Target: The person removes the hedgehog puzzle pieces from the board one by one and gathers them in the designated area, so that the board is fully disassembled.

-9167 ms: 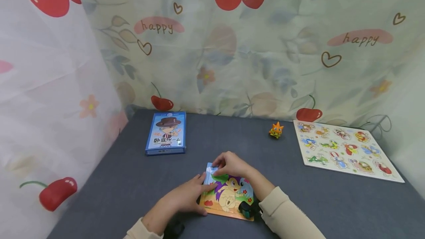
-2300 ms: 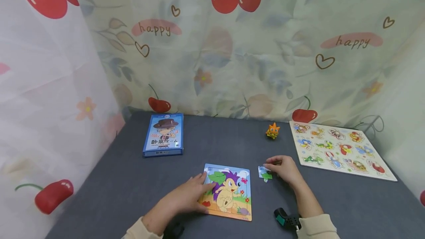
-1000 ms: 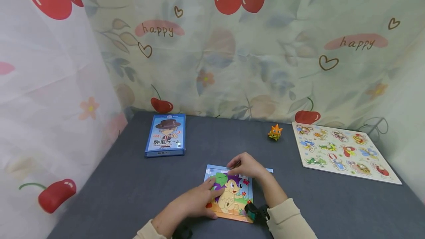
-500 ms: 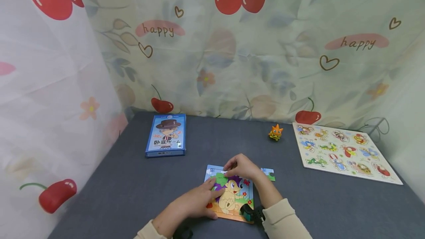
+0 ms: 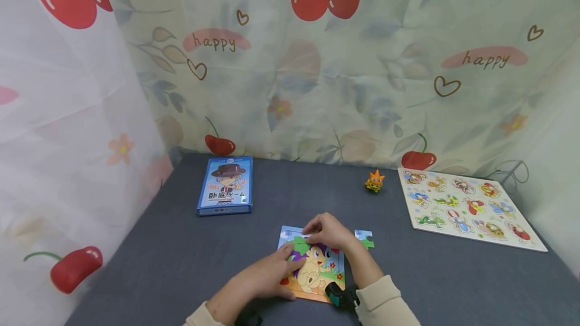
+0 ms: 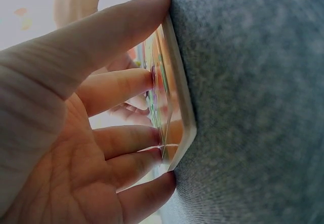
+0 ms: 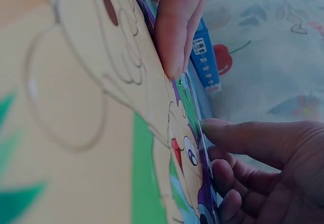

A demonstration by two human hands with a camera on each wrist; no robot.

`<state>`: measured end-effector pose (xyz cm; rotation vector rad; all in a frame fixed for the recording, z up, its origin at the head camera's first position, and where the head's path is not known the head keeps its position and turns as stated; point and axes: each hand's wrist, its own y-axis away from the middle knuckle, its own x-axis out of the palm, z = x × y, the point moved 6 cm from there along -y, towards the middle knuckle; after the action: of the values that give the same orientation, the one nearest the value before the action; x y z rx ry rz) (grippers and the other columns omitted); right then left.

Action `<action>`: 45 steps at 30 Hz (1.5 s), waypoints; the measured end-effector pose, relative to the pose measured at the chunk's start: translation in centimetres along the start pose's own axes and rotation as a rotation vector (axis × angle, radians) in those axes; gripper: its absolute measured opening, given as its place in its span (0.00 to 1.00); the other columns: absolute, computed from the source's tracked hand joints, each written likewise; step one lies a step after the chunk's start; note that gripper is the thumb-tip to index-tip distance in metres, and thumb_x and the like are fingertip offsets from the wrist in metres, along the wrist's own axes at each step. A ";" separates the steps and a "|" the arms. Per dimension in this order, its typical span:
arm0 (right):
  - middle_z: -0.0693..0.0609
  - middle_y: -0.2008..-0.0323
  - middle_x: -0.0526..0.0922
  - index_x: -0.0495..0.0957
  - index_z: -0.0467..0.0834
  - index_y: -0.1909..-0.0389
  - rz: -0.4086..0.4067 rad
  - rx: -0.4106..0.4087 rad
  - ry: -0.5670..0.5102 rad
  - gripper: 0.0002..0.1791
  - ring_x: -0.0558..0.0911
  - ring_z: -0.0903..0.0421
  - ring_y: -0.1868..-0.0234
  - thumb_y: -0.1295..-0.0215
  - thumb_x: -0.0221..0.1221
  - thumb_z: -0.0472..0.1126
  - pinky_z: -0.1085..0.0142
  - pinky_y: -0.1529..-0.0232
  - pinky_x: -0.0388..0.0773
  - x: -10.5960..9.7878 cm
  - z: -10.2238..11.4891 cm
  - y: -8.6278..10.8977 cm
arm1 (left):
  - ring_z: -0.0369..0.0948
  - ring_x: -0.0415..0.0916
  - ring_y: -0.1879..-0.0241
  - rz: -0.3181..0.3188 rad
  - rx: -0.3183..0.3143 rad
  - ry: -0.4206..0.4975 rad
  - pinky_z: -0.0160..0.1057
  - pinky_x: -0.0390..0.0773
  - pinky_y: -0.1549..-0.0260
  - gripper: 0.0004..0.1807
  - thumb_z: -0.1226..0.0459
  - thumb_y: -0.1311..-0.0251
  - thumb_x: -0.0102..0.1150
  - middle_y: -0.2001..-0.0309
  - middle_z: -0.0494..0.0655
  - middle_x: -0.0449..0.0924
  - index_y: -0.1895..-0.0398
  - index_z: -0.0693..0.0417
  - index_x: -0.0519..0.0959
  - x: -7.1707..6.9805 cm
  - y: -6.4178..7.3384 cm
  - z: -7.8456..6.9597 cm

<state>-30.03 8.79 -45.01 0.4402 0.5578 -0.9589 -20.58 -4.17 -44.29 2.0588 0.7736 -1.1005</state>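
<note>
A jigsaw puzzle board (image 5: 312,278) with a purple-haired hedgehog lies flat on the dark table. My left hand (image 5: 269,273) rests on its left side. In the left wrist view, the thumb (image 6: 116,29) touches the board's edge while extended fingers (image 6: 124,89) press on top. My right hand (image 5: 331,230) bends over the upper part, near the green leaf (image 5: 300,245). In the right wrist view, one finger (image 7: 233,135) touches the puzzle and the others curl behind it; whether they pinch a piece is hidden. A loose blue-and-green puzzle piece (image 5: 360,235) lies beyond the right wrist.
A blue game box (image 5: 226,185) lies at the back left. A small orange spiky toy (image 5: 375,181) stands at the back, beside a white insect picture board (image 5: 468,208) on the right. A printed cloth (image 5: 335,74) hangs behind the table.
My right hand was at the loose piece on the right, then moved left to the puzzle's upper part. In the last half second it shifted only slightly. My left hand stays on the board.
</note>
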 end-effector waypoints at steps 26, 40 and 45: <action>0.49 0.71 0.83 0.84 0.37 0.67 -0.089 0.121 -0.015 0.06 0.75 0.60 0.73 0.43 0.60 0.32 0.69 0.71 0.73 -1.3 -1.1 1.2 | 0.52 0.49 0.28 0.017 -0.039 0.019 0.52 0.65 0.38 0.38 0.48 0.51 0.66 0.28 0.55 0.51 0.34 0.39 0.66 0.3 -0.2 0.3; 0.50 0.76 0.79 0.83 0.36 0.69 -0.120 0.143 -0.074 0.04 0.71 0.58 0.76 0.44 0.61 0.32 0.68 0.74 0.69 -1.5 -1.7 1.9 | 0.51 0.48 0.28 0.023 -0.057 0.020 0.52 0.63 0.37 0.38 0.48 0.51 0.66 0.28 0.54 0.52 0.34 0.39 0.66 0.3 -0.1 0.2; 0.49 0.75 0.78 0.81 0.35 0.69 -0.133 0.137 -0.113 0.03 0.72 0.58 0.75 0.44 0.61 0.32 0.68 0.73 0.70 -1.5 -1.8 2.0 | 0.51 0.48 0.28 0.026 -0.064 0.020 0.52 0.64 0.37 0.38 0.48 0.51 0.66 0.28 0.53 0.52 0.34 0.37 0.66 0.3 -0.2 0.3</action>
<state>-29.47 11.80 -45.22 0.4726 0.4243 -1.1466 -20.74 -4.22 -44.72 2.0241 0.7796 -1.0288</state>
